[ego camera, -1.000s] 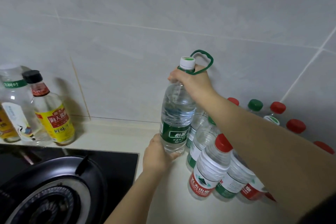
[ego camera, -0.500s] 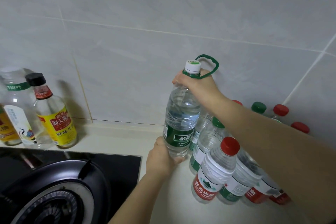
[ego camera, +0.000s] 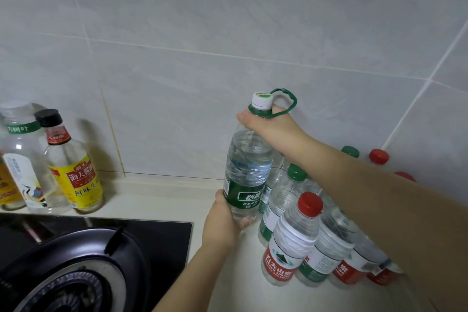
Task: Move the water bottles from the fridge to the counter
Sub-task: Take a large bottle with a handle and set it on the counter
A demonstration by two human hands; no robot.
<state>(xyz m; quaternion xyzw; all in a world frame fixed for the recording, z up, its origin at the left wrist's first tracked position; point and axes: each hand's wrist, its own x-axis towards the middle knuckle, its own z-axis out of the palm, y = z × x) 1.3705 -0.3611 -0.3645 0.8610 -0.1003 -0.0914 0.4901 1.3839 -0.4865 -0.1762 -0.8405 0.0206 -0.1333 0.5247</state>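
Note:
A tall clear water bottle with a green label, white cap and green carry loop stands upright at the back of the pale counter. My right hand grips its neck from above. My left hand wraps around its base on the left side. To its right stand several smaller water bottles, the nearest one a red-capped bottle with a red label, beside a green-capped bottle. My right forearm hides part of that group.
A black gas hob with a round burner fills the lower left. Behind it, by the tiled wall, stand a yellow-labelled sauce bottle and a large clear bottle. The walls meet in a corner at the right.
The tall bottle has stayed in both hands and come down a little toward the counter. The view has shifted slightly, so the small bottles appear further right.

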